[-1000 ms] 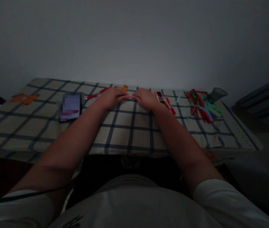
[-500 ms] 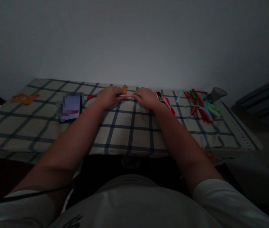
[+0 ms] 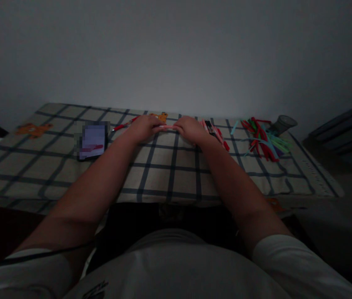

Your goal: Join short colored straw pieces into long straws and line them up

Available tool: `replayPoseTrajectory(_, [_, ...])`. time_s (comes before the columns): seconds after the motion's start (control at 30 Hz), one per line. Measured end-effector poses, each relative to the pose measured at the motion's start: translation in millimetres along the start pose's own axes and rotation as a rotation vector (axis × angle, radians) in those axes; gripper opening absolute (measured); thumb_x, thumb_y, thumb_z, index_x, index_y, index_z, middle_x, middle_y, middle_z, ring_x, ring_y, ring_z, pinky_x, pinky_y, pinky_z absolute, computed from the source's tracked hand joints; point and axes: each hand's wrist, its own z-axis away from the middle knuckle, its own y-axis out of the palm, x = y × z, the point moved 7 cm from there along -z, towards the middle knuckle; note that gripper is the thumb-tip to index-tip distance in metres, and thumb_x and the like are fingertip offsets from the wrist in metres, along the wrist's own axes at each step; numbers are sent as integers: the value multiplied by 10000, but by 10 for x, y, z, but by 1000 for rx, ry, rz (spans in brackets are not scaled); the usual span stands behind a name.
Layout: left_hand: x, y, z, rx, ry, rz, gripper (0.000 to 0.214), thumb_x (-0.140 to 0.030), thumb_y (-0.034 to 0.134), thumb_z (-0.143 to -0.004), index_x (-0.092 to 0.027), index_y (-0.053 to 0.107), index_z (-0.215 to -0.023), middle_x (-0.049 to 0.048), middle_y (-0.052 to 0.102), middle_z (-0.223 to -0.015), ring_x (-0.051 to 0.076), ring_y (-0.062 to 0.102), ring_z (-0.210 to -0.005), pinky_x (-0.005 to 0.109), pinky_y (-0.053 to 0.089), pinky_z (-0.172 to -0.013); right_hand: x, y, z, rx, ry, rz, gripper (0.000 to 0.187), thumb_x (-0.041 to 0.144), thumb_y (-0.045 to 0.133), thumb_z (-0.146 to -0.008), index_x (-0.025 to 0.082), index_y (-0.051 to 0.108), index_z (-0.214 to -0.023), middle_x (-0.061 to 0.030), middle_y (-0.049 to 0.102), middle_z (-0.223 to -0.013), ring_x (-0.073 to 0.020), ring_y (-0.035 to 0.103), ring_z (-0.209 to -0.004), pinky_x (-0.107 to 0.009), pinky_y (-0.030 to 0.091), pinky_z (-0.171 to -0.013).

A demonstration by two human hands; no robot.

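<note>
Over the far middle of the table, my left hand [image 3: 146, 128] and my right hand [image 3: 189, 129] face each other with a small gap between. Both are closed on a narrow pink strip [image 3: 169, 126], one at each end. It runs roughly level between the fingertips and looks paler toward the left. Its ends are hidden in my fingers, and its material is too dim to tell. Beside my left hand lies a red pen-like stick [image 3: 120, 126]. Several slim pink, red and black pen-like items [image 3: 213, 132] lie just right of my right hand, partly covered by it.
A checked cloth [image 3: 163, 178] covers the table against a grey wall. A tablet-like device [image 3: 92, 141], partly blurred out, stands at left. Farther right lies a pile of red, green and blue strips [image 3: 261, 141] by a tipped clear cup [image 3: 283, 123]. Orange figures [image 3: 34, 129] mark the cloth.
My hands have shifted very slightly, with the pink strip still between them. A bit more of the red stick and of the orange figure behind my left hand shows.
</note>
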Motion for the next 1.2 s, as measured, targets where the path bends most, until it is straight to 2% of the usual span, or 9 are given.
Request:
replayPoseTrajectory(0.17, [16, -12, 6, -7, 21, 41, 434, -583, 659, -1186, -288, 954, -1304, 74, 934, -1235, 263, 837, -1117, 330, 543, -948, 17, -4, -2, -15, -11, 30, 442, 304, 520, -1263, 117, 890, -1415, -209, 854, -1444, -332, 757, -1319, -409, 519, -1128])
replayPoseTrajectory(0.37, [-34, -61, 12, 11, -32, 7, 432, -565, 663, -1177, -266, 938, -1326, 94, 928, -1240, 279, 828, -1118, 342, 536, -927, 1, -18, 19, -27, -42, -1, 443, 325, 512, -1260, 135, 887, -1399, -209, 846, -1436, -330, 741, -1300, -405, 514, -1098])
replayPoseTrajectory(0.5, [-74, -93, 7, -32, -86, -64, 420, -557, 690, -1171, -222, 932, -1249, 121, 914, -1195, 297, 815, -1109, 346, 513, -907, 9, -2, 30, -41, -64, -36, 482, 412, 500, -1279, 161, 859, -1480, -190, 843, -1450, -312, 733, -1309, -374, 501, -1090])
replayPoseTrajectory(0.67, [-97, -78, 12, -48, -62, -78, 363, -545, 714, -1165, -265, 929, -1247, 89, 911, -1202, 274, 808, -1138, 323, 501, -922, 28, 38, 17, -21, -16, 0, 564, 510, 467, -1292, 156, 886, -1426, -196, 858, -1422, -305, 756, -1246, -363, 505, -1019])
replayPoseTrajectory(0.8, [-64, -65, 18, -46, -61, -57, 380, -563, 704, -1171, -285, 943, -1271, 75, 917, -1226, 271, 814, -1157, 323, 509, -954, 61, 25, 21, 4, -30, 52, 552, 455, 459, -1294, 127, 882, -1427, -211, 848, -1440, -325, 741, -1295, -389, 506, -1057])
replayPoseTrajectory(1.0, [-33, -25, 12, 4, -45, 46, 407, -585, 692, -1161, -313, 960, -1301, 74, 931, -1166, 277, 826, -1071, 344, 538, -926, 74, -38, 31, -24, -88, 83, 475, 343, 476, -1278, 128, 872, -1431, -206, 842, -1430, -330, 704, -1311, -415, 490, -1098])
replayPoseTrajectory(1.2, [-12, 37, 3, 36, -40, 28, 460, -598, 642, -1172, -285, 955, -1295, 101, 924, -1184, 291, 819, -1085, 354, 532, -912, 78, -79, 50, -37, -52, 83, 430, 336, 533, -1269, 130, 879, -1421, -213, 843, -1406, -330, 703, -1296, -404, 479, -1055])
